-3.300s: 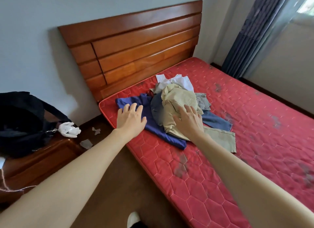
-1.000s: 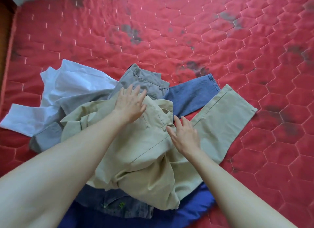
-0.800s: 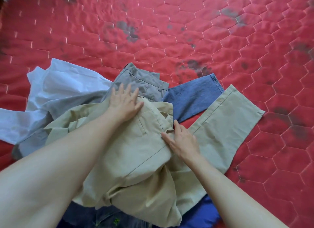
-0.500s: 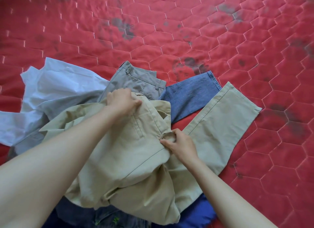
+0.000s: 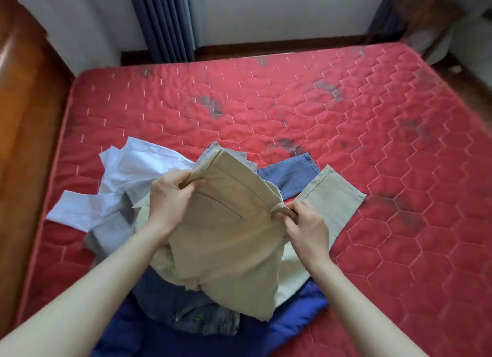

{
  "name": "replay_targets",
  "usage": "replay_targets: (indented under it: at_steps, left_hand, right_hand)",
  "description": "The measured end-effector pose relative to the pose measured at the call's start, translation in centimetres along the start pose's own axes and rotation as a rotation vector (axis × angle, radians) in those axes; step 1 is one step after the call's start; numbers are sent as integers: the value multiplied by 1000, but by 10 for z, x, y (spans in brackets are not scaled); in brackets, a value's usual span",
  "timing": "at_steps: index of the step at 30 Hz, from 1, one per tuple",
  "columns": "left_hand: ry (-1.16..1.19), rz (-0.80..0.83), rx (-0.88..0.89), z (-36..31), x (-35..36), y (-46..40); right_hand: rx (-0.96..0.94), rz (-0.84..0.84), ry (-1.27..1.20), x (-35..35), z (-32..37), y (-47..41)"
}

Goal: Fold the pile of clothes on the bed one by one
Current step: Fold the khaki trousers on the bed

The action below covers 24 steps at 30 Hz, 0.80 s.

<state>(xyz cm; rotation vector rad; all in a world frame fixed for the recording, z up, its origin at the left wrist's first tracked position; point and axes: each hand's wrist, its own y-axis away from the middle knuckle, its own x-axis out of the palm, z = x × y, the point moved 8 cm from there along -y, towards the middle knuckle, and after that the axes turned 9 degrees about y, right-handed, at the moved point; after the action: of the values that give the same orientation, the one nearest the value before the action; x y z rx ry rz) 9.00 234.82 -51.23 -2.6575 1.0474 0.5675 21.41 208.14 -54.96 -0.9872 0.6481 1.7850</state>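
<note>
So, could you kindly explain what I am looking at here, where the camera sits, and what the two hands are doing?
There is no machine: a person wears one wide-angle camera on the head, looking forward and down, so the two bare arms reaching in from below are the person's own. The surface is a red quilted mattress carrying a loose pile of clothes. The left hand and the right hand each grip the waistband of the beige trousers, lifting that end off the pile. Under them lie a white shirt, a blue denim leg, a grey denim garment and a dark blue cloth.
</note>
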Motion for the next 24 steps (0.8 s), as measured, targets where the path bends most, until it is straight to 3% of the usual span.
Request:
replay_targets:
  at_steps: [6, 13, 24]
  left_hand:
    - [227, -111, 94, -114, -80, 73]
    - [407, -208, 325, -259, -154, 143]
    - [418, -350, 428, -397, -172, 251]
  right_hand:
    - [-90, -151, -17, -132, 64, 57]
    - [-339, -395, -79, -302, 143, 110]
    - [-491, -562, -140, -477, 167, 154]
